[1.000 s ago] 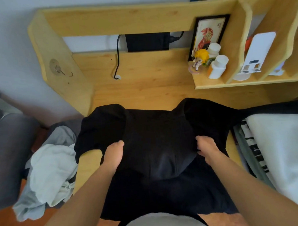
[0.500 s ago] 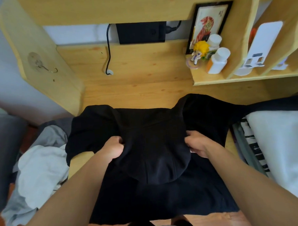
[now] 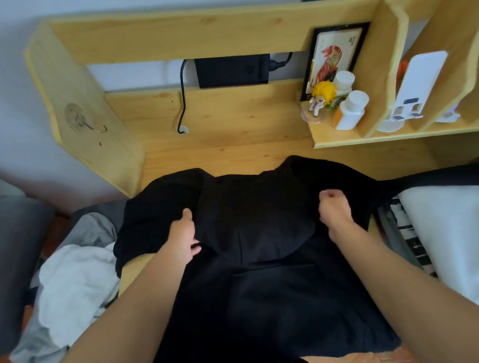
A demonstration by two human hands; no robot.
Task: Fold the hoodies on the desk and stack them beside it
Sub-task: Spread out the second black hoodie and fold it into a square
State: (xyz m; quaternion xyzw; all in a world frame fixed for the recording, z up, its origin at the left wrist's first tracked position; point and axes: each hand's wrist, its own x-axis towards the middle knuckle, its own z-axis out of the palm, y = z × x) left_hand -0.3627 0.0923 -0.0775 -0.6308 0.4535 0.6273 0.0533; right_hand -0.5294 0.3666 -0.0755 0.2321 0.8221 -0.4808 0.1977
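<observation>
A black hoodie (image 3: 258,262) lies spread on the wooden desk (image 3: 231,137), its hood folded down over the body. One sleeve hangs off the desk's left edge. My left hand (image 3: 184,237) is at the hood's left edge, thumb pointing up and fingers curled into the fabric. My right hand (image 3: 334,210) is a fist on the right shoulder of the hoodie, bunching the cloth. The hoodie's hem reaches the near edge of the desk.
A heap of white and grey garments (image 3: 72,284) lies left of the desk. White and striped clothes (image 3: 452,235) are piled at the right. The shelf (image 3: 395,136) holds white bottles (image 3: 349,112), a figurine (image 3: 318,101) and a framed picture (image 3: 332,59). A black cable (image 3: 183,101) drops at the back.
Both hands moved outward and away from me, from the hood's sides toward the shoulders. The hood lies flatter. The camera tilted up a little.
</observation>
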